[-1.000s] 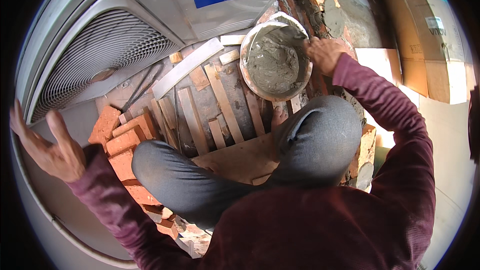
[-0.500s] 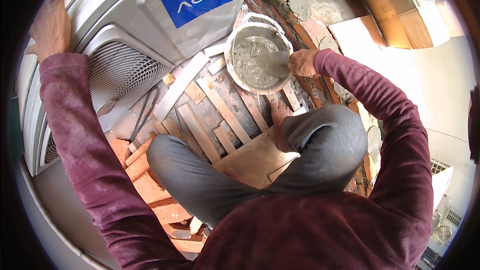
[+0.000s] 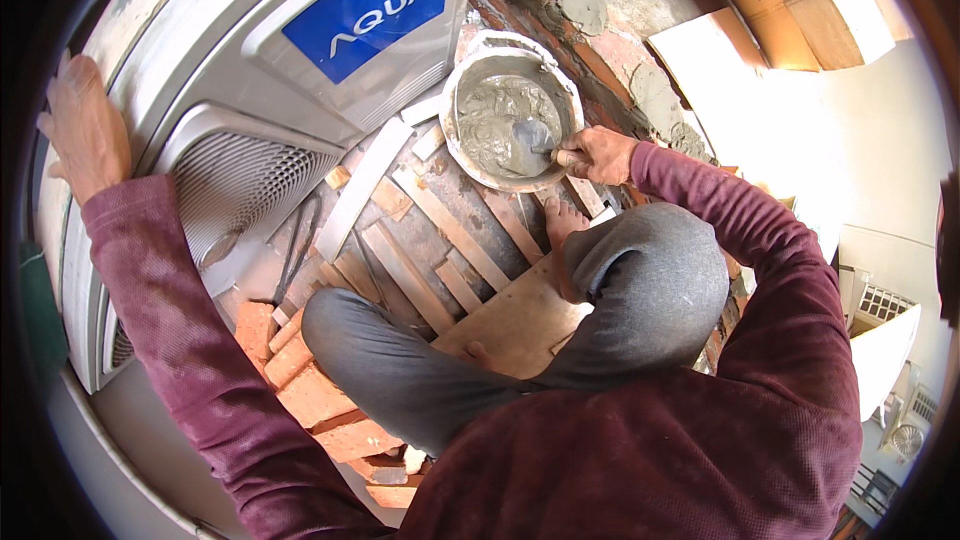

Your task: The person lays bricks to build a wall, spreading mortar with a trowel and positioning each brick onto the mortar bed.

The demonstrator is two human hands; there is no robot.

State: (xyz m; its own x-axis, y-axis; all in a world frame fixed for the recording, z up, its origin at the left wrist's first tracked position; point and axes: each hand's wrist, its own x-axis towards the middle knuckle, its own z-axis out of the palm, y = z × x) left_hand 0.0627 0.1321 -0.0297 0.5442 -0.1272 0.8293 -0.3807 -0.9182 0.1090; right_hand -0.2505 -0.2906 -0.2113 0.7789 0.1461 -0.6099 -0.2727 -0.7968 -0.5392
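Since a second ago, my left hand (image 3: 88, 130) has gone up to the grey unit's edge (image 3: 240, 70) — fingers apart, likely steadying me; my right hand (image 3: 603, 155) is clamped round the handle of the trowel (image 3: 534, 135), whose blade lies at the mortar (image 3: 485, 130) inside the bucket (image 3: 520, 62); its long axis slants up-left, tip away from me.

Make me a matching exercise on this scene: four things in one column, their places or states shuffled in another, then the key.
Things
1. Left hand
2. Right hand
3. Bucket
4. Orange bricks

Places or states
A. Closed around the trowel handle
B. Beside the left knee
C. At the upper edge of the grey unit
D. Holding wet grey mortar

Right pairs: 1-C, 2-A, 3-D, 4-B
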